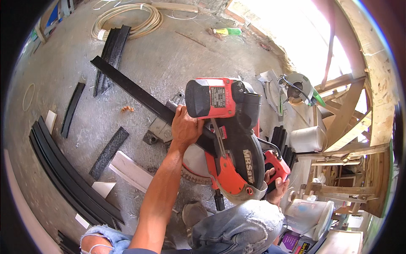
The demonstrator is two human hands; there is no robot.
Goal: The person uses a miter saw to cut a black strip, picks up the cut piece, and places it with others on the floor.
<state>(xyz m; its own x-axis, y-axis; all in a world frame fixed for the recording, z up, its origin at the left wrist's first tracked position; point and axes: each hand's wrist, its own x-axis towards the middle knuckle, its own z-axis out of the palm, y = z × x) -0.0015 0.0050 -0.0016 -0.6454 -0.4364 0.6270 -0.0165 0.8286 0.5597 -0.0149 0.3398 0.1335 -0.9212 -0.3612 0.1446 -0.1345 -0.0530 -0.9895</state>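
Observation:
In front of me stands a red and black miter saw (243, 148), its head over the base. My right hand (275, 189) is wrapped round the saw's red handle (277, 166). My left hand (186, 128) grips a long black channel profile (135, 91) beside the saw's motor, fingers bent over it. The profile lies across the saw base (160, 130) and sticks out far to the upper left. Where it runs under the saw head, the blade and cut line are hidden from me.
Black profiles (63, 169) lie at left, with short black offcuts (72, 110) and a white channel piece (132, 170) nearer. Beyond are a coiled hose (127, 21) and a bottle (227, 31). A second saw (296, 89), white buckets (311, 216) and a wooden frame (344, 114) stand at right.

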